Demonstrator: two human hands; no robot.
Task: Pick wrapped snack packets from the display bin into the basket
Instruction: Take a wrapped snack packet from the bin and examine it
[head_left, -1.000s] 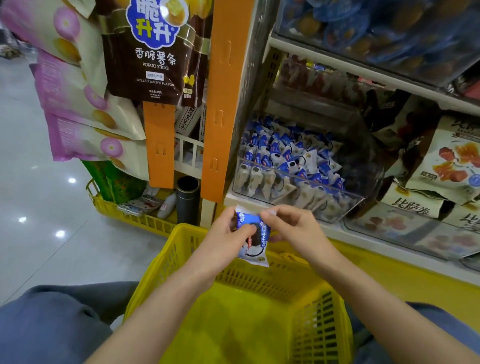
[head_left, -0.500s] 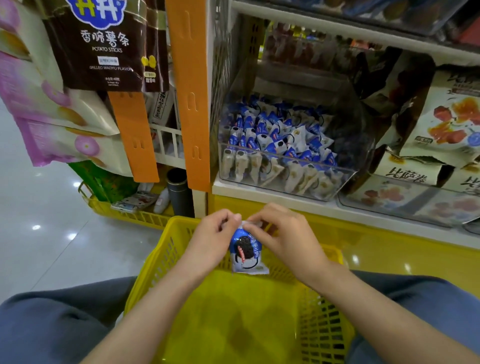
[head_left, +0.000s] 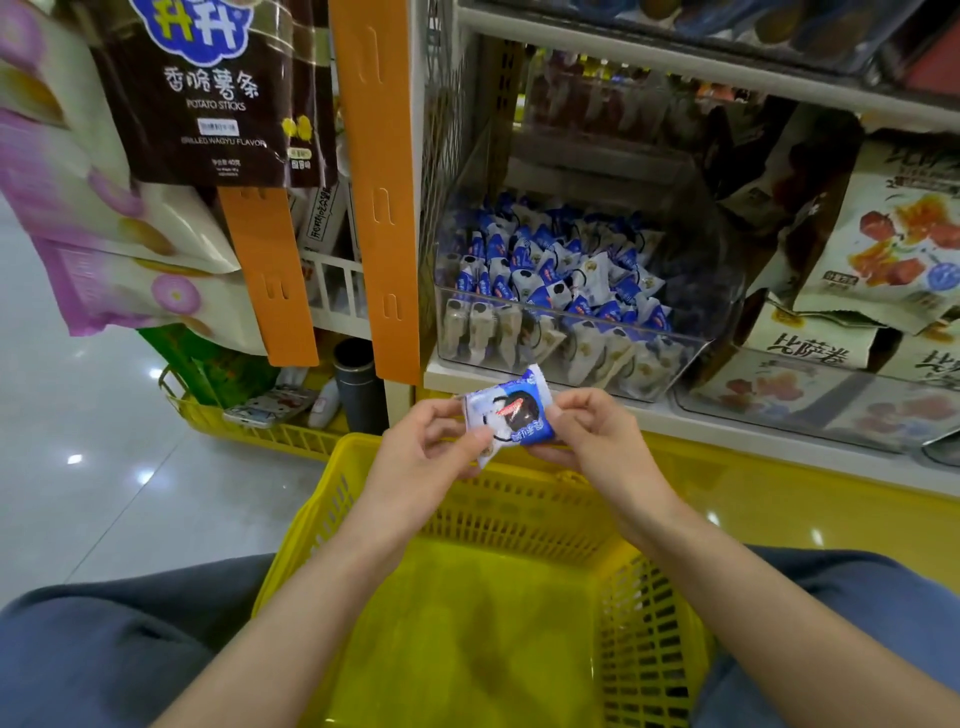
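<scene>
The left hand (head_left: 420, 461) and the right hand (head_left: 597, 441) pinch one blue-and-white snack packet (head_left: 511, 414) with curled fingers, at its 9 and 3 o'clock. It is above the far rim of the yellow basket (head_left: 519, 514). The display bin (head_left: 571, 349) is at its 12 o'clock.

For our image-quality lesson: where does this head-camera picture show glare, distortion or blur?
Head view: white light spots glare on the glossy grey floor; the tall orange plastic strip leans, likely from wide-angle distortion; the blue-and-white wrapped snack packet looks fairly sharp.
</scene>
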